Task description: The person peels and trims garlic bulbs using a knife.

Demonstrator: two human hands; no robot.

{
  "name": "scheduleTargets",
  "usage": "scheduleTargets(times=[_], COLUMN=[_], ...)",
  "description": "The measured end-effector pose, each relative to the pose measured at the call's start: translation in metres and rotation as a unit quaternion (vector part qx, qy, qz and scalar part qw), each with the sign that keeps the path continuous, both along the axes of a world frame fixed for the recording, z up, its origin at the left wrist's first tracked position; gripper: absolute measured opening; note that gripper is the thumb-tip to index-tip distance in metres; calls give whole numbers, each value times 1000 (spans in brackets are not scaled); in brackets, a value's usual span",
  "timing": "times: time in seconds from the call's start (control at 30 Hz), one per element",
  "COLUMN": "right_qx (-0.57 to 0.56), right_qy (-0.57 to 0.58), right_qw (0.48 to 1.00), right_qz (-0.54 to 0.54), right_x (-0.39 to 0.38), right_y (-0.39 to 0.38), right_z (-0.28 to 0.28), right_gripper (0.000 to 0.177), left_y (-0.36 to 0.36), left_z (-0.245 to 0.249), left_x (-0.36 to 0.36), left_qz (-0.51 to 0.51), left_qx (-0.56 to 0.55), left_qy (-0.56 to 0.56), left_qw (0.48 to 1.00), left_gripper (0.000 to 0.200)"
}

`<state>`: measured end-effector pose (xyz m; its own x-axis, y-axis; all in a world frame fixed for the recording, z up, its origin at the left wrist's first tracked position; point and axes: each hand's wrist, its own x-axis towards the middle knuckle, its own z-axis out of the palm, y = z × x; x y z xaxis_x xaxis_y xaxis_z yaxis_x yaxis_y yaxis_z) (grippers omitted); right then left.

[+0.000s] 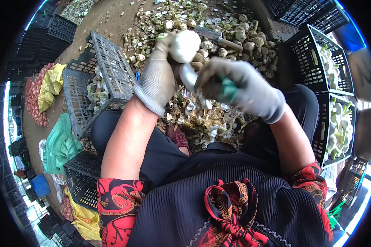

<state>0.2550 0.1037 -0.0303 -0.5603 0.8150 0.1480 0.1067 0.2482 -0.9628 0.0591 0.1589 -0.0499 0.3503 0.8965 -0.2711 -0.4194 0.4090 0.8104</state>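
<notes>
My left hand [161,68], in a grey-white work glove, is closed on a large white garlic bulb [185,46] at the upper middle of the head view. Close by on the right, my gloved right hand [239,84] is closed round a green handle [228,89]. A blurred, shiny blade [188,77] sticks out from it toward the bulb, just below it. Beyond the hands, a knife with a wooden handle [231,44] lies on a heap of unpeeled garlic bulbs [257,41].
Peelings [212,117] cover the ground between my knees. A tilted black crate [111,68] with some garlic stands at left. Two crates of white bulbs [340,123] stand at right. Farther left are a green bag [62,144], a yellow bag [51,86] and a blue bucket [40,185].
</notes>
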Motion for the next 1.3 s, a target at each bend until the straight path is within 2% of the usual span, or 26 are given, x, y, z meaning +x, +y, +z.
scheduleTargets(times=[0.07,0.13,0.17,0.27,0.3,0.33,0.4,0.43,0.47,0.53,0.57,0.6,0.63,0.67,0.73,0.77,0.8,0.87,0.93,1.0,1.07,1.1,1.13,1.2,1.3], right_qx=[41,96,89,42,34,-55,-115,-98,-81,-98,-146,-210,-274,-306,-247,-278,-239,-177,-158,-122,-73,-15,42,85,111], right_qy=[-100,-255,-296,-205,-104,-27,68,79,86,166,172,266,355,374,448,489,462,498,584,624,634,590,538,507,424], right_qw=[993,960,946,977,991,990,976,972,966,952,950,921,878,859,844,810,817,799,738,686,696,680,652,549,477], right_qz=[55,65,93,-34,-75,-129,-173,-200,-228,-240,-217,-190,-168,-166,-160,-169,-249,-287,-298,-354,-330,-435,-533,-659,-762], right_x=[-8,-17,-17,-4,1,2,2,-1,-4,-3,9,14,19,28,50,68,80,124,177,216,291,329,356,370,372], right_y=[-4,-16,-15,-3,4,5,8,7,7,14,13,18,23,26,26,29,20,16,5,-14,-37,-49,-62,-87,-101], right_z=[-14,-21,-20,-13,-23,-12,-26,-26,-28,-43,-43,-46,-47,-46,-36,-33,-18,-19,-15,1,-10,-9,-7,0,-9], right_gripper=[24,30,41,48,51,50,51,51,51,45,48,48,48,44,47,41,42,41,35,24,15,24,34,30,27], left_y=[8,13,13,9,7,5,-6,-5,2,-11,-9,-8,-14,-15,-7,-5,-4,-7,-10,-12,-13,-13,-13,-14,-18], left_z=[3,0,0,-2,-3,-1,3,-9,-24,-8,-4,-1,4,12,5,5,3,7,11,13,13,13,13,14,20], left_x=[-15,-20,-21,-15,-9,-9,6,6,-2,22,23,23,29,31,27,26,25,29,32,33,34,34,34,35,37], left_qz=[-25,-17,-19,-8,-6,-55,-28,-39,-102,-72,-108,-140,-84,-117,-84,-81,-79,-93,-113,-127,-135,-137,-139,-145,-154], left_qx=[-41,-47,-31,10,22,46,86,76,126,255,272,291,223,194,189,172,165,175,185,193,200,201,200,206,221], left_qy=[-17,-69,-56,18,48,48,133,142,222,307,294,283,280,243,235,240,244,276,289,303,312,310,310,310,314], left_qw=[999,996,998,1000,999,996,987,986,961,914,910,903,930,943,950,952,952,941,932,925,919,919,919,917,910], left_gripper=[60,59,58,57,57,53,50,46,47,49,50,51,55,60,58,59,57,54,50,48,47,47,47,47,49])
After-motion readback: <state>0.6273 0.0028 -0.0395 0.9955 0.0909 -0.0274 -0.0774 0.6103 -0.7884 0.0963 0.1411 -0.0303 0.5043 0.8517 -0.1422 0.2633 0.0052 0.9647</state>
